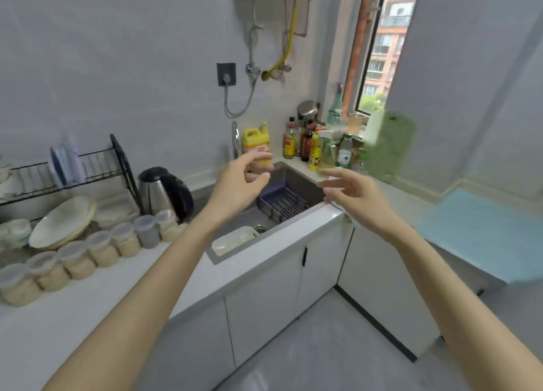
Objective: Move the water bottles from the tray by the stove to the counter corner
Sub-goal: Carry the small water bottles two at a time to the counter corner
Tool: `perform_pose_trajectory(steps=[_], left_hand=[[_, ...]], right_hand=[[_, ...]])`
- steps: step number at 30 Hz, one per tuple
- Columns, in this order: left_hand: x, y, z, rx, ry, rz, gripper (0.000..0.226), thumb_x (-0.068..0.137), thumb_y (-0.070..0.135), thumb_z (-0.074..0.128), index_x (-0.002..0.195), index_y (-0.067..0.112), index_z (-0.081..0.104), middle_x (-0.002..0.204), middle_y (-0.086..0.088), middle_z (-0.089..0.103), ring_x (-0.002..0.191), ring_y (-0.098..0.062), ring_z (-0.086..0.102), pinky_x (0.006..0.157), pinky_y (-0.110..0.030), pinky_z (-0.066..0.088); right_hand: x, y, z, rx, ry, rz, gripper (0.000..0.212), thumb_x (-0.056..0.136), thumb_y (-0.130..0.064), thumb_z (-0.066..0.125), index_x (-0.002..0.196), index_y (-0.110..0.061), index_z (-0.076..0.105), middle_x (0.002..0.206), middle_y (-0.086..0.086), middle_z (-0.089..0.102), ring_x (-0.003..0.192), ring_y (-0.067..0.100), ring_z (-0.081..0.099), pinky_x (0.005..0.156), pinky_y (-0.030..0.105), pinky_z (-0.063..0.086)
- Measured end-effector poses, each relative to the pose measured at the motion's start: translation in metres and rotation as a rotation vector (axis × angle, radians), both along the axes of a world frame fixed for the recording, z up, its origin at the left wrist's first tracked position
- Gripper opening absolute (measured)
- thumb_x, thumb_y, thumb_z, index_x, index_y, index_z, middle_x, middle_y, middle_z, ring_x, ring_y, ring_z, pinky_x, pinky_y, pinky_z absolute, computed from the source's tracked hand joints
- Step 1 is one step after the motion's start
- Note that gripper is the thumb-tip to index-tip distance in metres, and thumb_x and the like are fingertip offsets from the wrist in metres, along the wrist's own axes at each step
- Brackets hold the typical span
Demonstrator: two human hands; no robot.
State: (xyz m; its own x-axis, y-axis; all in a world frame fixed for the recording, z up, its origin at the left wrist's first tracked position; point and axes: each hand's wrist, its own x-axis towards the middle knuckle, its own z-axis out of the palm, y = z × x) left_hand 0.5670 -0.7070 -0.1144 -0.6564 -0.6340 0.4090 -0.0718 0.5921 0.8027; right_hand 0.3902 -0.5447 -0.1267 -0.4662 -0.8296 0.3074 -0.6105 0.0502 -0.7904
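Over sink (299, 182), hovering left hand (244, 174) and right hand (351, 192): both empty, fingers loosely spread, palms facing, probably poised for next grab. Corner bottles (323, 148) just beyond; tray, stove unseen.

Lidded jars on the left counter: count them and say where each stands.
7, in one diagonal row from the left edge toward the kettle: jar one, jar two, jar three, jar four, jar five, jar six, jar seven. Others may hide behind the plates.
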Motion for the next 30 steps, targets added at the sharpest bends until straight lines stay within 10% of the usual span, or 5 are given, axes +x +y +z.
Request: perform_pose_trajectory(steps=[12, 24, 30], left_hand=[[-0.267, 0.231, -0.016, 0.093, -0.027, -0.523, 0.035, 0.089, 0.002, 0.059, 0.118, 0.021, 0.061, 0.102, 0.007, 0.069, 0.086, -0.012, 0.065, 0.078, -0.024, 0.053], [-0.458, 0.438, -0.025, 0.119, -0.091, -0.967, 0.033, 0.091, 0.012, 0.058, 0.118, 0.03, 0.061, 0.105, 0.014, 0.07, 0.09, -0.008, 0.067, 0.08, -0.028, 0.055], [-0.564, 0.532, -0.03, 0.148, -0.106, -1.139, 0.031, 0.09, 0.009, 0.059, 0.116, 0.027, 0.063, 0.103, 0.008, 0.071, 0.085, -0.008, 0.065, 0.08, -0.024, 0.052]], right_hand=[[-0.16, 0.3, -0.014, 0.004, -0.039, -0.54, 0.032, 0.094, -0.018, 0.061, 0.124, -0.029, 0.061, 0.11, -0.01, 0.072, 0.099, 0.012, 0.068, 0.095, 0.036, 0.053], [-0.243, 0.511, -0.027, -0.053, -0.103, -1.043, 0.032, 0.094, -0.014, 0.059, 0.124, -0.025, 0.063, 0.115, -0.011, 0.069, 0.101, -0.001, 0.064, 0.085, 0.01, 0.048], [-0.308, 0.594, -0.032, -0.102, -0.141, -1.222, 0.031, 0.095, -0.014, 0.059, 0.122, -0.028, 0.063, 0.115, -0.013, 0.069, 0.103, 0.011, 0.067, 0.095, 0.028, 0.052]])
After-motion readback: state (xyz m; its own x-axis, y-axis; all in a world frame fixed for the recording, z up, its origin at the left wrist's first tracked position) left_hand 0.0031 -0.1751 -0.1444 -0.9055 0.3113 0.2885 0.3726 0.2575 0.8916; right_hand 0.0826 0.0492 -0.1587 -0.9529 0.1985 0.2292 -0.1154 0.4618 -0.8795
